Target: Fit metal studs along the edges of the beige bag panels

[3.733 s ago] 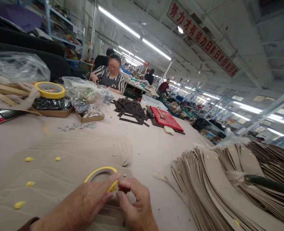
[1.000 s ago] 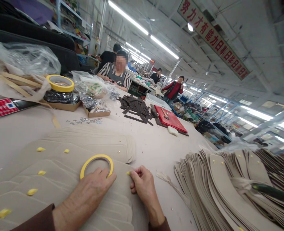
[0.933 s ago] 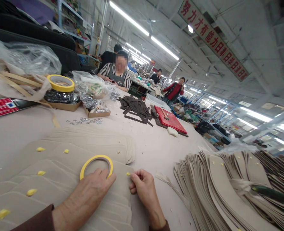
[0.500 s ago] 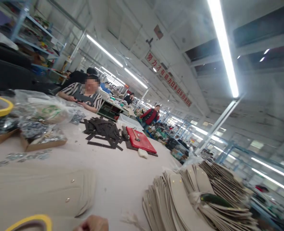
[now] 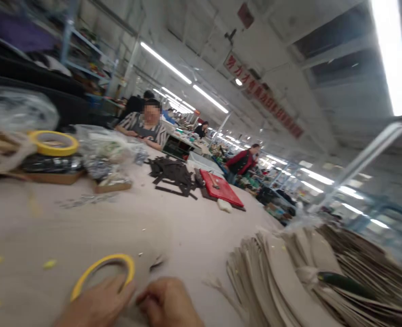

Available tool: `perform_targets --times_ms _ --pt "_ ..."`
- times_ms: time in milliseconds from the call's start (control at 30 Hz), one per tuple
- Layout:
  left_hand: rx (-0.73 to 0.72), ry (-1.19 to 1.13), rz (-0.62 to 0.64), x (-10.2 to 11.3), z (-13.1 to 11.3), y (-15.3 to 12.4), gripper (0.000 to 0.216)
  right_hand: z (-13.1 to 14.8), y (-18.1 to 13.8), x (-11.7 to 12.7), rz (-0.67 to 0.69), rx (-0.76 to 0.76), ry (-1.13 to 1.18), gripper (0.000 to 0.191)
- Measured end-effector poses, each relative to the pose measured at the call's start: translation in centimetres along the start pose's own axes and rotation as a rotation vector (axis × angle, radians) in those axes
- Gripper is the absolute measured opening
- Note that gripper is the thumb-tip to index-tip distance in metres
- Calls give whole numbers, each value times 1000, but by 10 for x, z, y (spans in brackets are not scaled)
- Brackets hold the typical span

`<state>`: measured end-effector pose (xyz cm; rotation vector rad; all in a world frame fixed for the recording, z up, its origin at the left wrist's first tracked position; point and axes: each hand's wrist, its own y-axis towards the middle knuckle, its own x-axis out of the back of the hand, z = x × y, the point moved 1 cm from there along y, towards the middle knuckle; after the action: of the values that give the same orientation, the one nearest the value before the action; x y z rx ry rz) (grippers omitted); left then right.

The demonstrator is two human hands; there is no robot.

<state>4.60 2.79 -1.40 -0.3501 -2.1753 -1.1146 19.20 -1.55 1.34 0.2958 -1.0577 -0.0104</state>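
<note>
My left hand (image 5: 100, 299) is closed round the near side of a roll of yellow tape (image 5: 130, 268), which is tilted up over beige fabric pieces (image 5: 102, 236). Just right of it, my right hand (image 5: 172, 299) is curled with thumb and fingers pinched together; what they hold, if anything, is hidden. Small metal studs (image 5: 140, 254) show on the fabric beyond the hands. Several small yellow bits (image 5: 49, 264) lie on the fabric at the left, blurred by motion.
Bundled beige strips (image 5: 265, 268) fill the table's right side. Farther back lie dark strips (image 5: 172, 175), a red pad (image 5: 221, 187) with a hammer (image 5: 213, 181), and a second yellow tape roll (image 5: 54, 143) beside boxes of metal parts. A person (image 5: 149, 127) sits across the table.
The view has swung left, so the scene sits farther right. My left hand has come into sight on the tape roll, and both the roll and my right hand show higher in the picture.
</note>
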Motion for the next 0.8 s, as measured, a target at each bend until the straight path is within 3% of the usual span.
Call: perform_targets --times_ms 67,133,200,300,433,500,600,700,800 --pt "83 123 146 27 -2 -10 45 16 2 25 162 -71 28 54" --pt "138 218 332 57 -9 -6 45 29 11 41 264 -66 54 49" --pt "199 212 384 89 -16 8 37 41 20 45 319 -31 21 36" --pt "189 245 246 140 -12 22 25 55 31 39 392 2 -57 28" --pt "150 440 28 199 29 6 24 63 48 26 525 1 0 40" --pt "226 551 29 219 57 -14 35 63 58 19 561 5 41 44" --pt "466 649 136 239 85 -46 48 65 68 8 591 -1 125 46" --pt "544 645 121 253 79 -73 46 70 74 -1 620 29 244 38" --pt "610 505 106 257 45 -119 57 76 74 -1 656 102 373 34"
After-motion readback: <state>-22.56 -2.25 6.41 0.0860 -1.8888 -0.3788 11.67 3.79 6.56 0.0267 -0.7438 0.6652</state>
